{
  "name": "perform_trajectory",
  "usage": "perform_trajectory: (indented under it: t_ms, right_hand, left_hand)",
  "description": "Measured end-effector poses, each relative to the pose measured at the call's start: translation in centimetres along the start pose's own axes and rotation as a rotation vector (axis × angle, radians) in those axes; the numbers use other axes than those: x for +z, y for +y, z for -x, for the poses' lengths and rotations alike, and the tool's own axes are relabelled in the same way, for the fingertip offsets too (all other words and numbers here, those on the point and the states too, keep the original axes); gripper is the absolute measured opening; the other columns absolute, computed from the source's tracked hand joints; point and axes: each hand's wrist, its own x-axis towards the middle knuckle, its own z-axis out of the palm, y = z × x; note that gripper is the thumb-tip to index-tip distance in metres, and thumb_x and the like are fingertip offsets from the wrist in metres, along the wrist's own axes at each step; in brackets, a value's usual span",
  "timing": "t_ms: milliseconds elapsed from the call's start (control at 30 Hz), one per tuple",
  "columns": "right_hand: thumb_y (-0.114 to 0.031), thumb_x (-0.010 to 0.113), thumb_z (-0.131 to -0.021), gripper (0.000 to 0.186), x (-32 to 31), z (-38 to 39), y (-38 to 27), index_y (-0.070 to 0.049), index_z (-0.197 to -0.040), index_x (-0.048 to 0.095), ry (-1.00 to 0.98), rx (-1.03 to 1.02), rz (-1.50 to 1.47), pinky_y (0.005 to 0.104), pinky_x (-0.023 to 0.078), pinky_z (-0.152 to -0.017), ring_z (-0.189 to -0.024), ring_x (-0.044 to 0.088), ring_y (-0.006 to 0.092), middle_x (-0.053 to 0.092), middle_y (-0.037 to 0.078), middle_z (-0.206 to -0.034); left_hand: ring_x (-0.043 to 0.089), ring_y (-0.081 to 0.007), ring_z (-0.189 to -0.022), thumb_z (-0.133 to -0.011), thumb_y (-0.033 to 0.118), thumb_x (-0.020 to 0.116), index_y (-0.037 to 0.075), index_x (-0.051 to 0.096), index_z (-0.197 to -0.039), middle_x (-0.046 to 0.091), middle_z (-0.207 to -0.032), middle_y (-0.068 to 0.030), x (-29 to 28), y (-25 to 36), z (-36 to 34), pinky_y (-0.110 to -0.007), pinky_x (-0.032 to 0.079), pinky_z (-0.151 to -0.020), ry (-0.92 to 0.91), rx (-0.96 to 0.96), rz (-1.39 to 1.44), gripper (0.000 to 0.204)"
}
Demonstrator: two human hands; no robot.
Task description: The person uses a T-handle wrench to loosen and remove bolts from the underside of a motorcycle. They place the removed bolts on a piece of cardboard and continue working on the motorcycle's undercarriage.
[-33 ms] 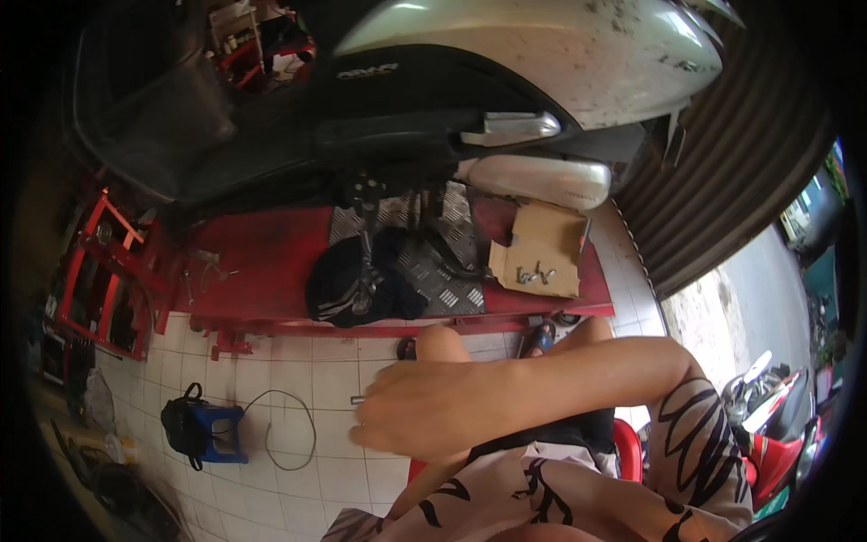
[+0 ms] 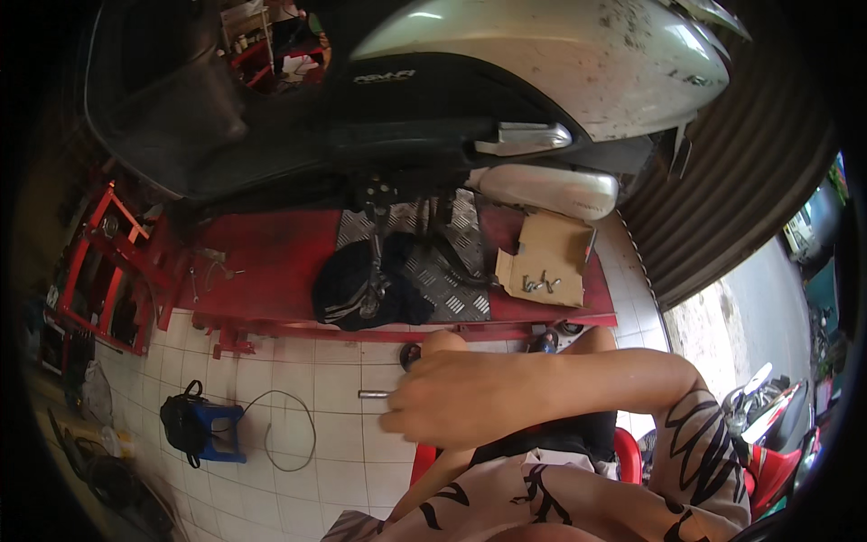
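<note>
My right hand (image 2: 452,397) reaches across in front of my lap, back of the hand up and fingers curled. A short silver metal rod (image 2: 372,394) sticks out to the left from its fingers; the rest of it is covered. My left forearm (image 2: 438,479) comes up from below, but the left hand is hidden beneath the right. Ahead, a silver and black scooter (image 2: 542,72) stands over a red work platform (image 2: 271,253). A dark cloth or cap (image 2: 348,294) lies on the platform, below the scooter's stand. Several bolts (image 2: 542,283) rest in an opened cardboard box (image 2: 555,239).
Wrenches (image 2: 194,285) lie at the platform's left. On the tiled floor are a blue stool (image 2: 226,438) with a black bag (image 2: 183,423) and a looped grey hose (image 2: 312,443). A red metal frame (image 2: 108,262) stands left; a corrugated shutter (image 2: 741,208) hangs right.
My right hand has shifted a little to the right, and more of the silver rod shows. The whole view has moved slightly too.
</note>
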Motion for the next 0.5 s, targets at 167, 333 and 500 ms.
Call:
perform_trajectory:
  t_ms: [167,333,500]
  right_hand:
    - [-0.017,0.062,-0.081,0.020,2.7,9.6,3.7,-0.001,-0.092,0.065,0.239,0.484,-0.069,0.0398,0.051,-0.070,-0.077,0.064,0.0318,0.064,0.012,-0.082]
    - [-0.010,0.063,-0.079,0.015,11.0,16.4,4.6,0.000,-0.090,0.067,0.332,0.691,-0.100,0.0387,0.052,-0.073,-0.083,0.066,0.0299,0.067,0.012,-0.091]
    - [-0.004,0.063,-0.078,0.016,-0.2,17.8,-0.3,0.000,-0.093,0.067,0.749,0.625,0.069,0.0370,0.052,-0.076,-0.088,0.067,0.0284,0.068,0.014,-0.097]
  left_hand:
    - [0.031,-0.0016,-0.047,-0.097,0.030,0.058,0.011,0.055,-0.081,0.039,-0.059,0.0076,1.7,-0.6,-2.6,-0.023,0.022,-0.041,-0.061,-0.004,-0.148,0.025]
    - [0.037,-0.0038,-0.049,-0.096,0.023,0.058,0.007,0.055,-0.080,0.043,-0.061,0.0046,2.3,-5.8,-6.7,-0.023,0.028,-0.044,-0.138,0.193,-0.416,0.022]
    - [0.043,-0.0110,-0.062,-0.095,0.022,0.057,0.000,0.058,-0.084,0.049,-0.063,-0.0009,2.9,-4.8,-4.5,-0.031,0.037,-0.057,-0.039,0.276,-0.695,0.025]
